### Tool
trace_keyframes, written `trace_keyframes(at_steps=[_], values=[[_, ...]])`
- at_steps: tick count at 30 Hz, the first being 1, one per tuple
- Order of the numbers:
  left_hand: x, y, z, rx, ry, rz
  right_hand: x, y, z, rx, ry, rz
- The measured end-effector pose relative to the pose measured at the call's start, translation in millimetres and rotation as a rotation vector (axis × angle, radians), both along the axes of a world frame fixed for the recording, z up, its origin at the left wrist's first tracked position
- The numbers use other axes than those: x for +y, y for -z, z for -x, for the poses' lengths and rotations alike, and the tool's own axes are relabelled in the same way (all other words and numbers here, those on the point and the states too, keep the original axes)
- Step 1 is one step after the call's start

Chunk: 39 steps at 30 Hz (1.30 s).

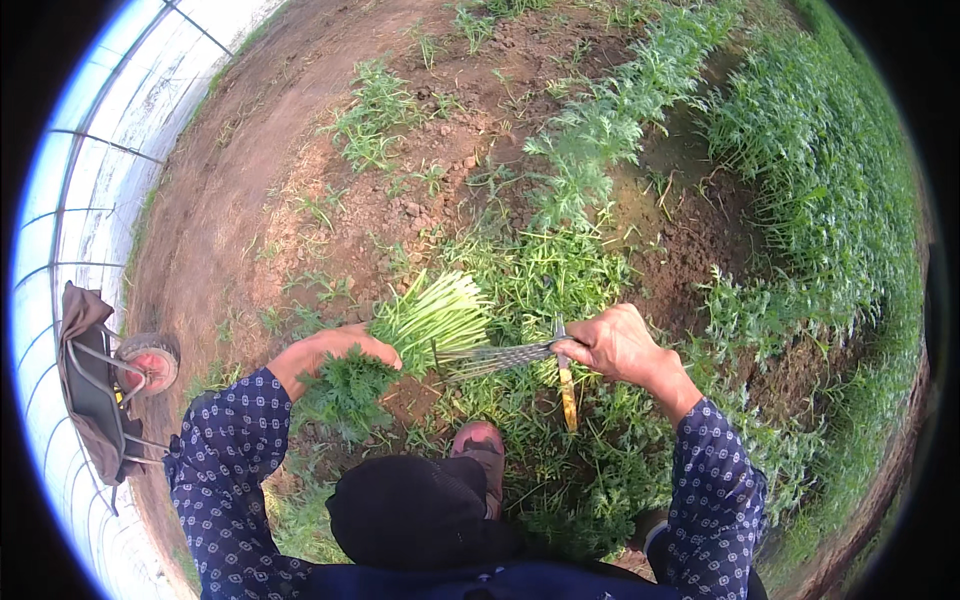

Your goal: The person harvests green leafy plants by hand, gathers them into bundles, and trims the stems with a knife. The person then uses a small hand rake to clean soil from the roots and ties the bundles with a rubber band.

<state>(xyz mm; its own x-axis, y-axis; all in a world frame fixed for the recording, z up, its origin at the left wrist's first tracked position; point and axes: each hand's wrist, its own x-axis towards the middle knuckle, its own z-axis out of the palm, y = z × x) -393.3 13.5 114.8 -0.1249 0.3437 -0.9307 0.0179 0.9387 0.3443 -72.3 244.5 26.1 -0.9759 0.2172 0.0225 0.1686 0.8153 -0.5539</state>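
A thick bunch of leafy greens [439, 315], its pale cut stems pointing right and up, lies in my left hand [337, 352], with dark feathery leaves hanging below the wrist. My right hand [619, 345] is closed on a small tool with a yellow-orange handle [568, 397], perhaps a knife or sickle; its metal part stands up above the fingers. The same hand pinches a dark patterned strip or band [517, 355], which stretches left to the bunch's lower edge. Whether it passes around the stems cannot be told.
Trimmed leaves and stems [559, 277] cover the ground ahead. Growing rows of feathery greens [810, 172] stand at the right. A wheelbarrow [94, 390] with a red-hubbed wheel is at the left, by the plastic greenhouse wall [112, 180]. My shoe [480, 450] is below the bunch.
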Motion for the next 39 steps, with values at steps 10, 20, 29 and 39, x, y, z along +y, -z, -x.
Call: trace_keyframes(at_steps=[10,20,29,39], values=[[-9.0,7.4,24.9,0.242,0.237,-0.028,37.1,32.4,-63.7,-0.097,0.52,0.133],[30.1,-46.7,-36.6,0.514,0.724,-0.242,55.9,79.6,-79.2,-0.246,0.636,-0.062],[41.8,-31.2,-62.1,1.02,1.171,-0.471,-3.7,26.6,-11.8,-0.072,0.179,0.253],[36.4,-15.8,-58.4,1.343,1.372,-0.771,-19.2,26.3,-8.4,-0.187,0.174,0.362]])
